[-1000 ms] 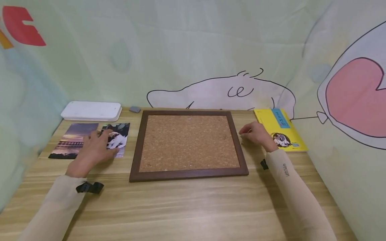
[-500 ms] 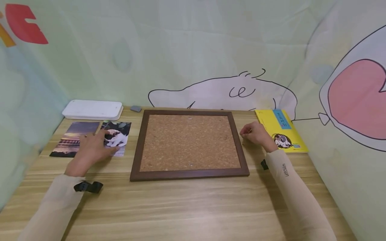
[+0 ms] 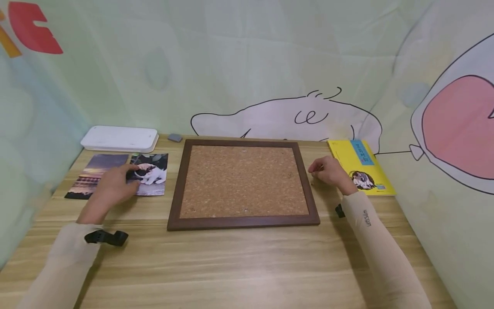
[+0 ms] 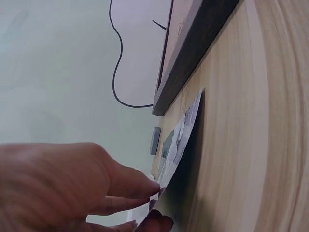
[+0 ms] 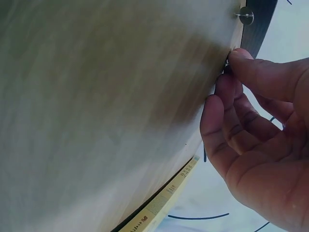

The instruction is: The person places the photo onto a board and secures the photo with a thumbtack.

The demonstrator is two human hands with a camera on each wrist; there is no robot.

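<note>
In the head view my left hand [image 3: 113, 184] pinches the left edge of a glossy photo of a black-and-white cat [image 3: 152, 174]. The left wrist view shows this photo tilted up, its near edge between thumb and fingers. A sunset photo [image 3: 86, 180] lies partly beneath the same hand. At the right side of the brown-framed corkboard [image 3: 245, 182], my right hand [image 3: 329, 174] has thumb and forefinger together on a tiny thumbtack [image 5: 228, 68], mostly hidden by the fingertips. Close by, another thumbtack [image 5: 246, 16] with a round metal head lies on the table.
A white case [image 3: 119, 138] stands at the back left, with a small grey block [image 3: 175, 137] beside it. Right of my right hand lies a yellow book [image 3: 345, 156]. Printed fabric walls [image 3: 231, 64] bound the wooden table [image 3: 231, 266] at the back and sides.
My left hand has drawn its thumb and fingers together onto the cat photo's left edge and shifted slightly left, uncovering more of the photo. My right hand stays almost in place.
</note>
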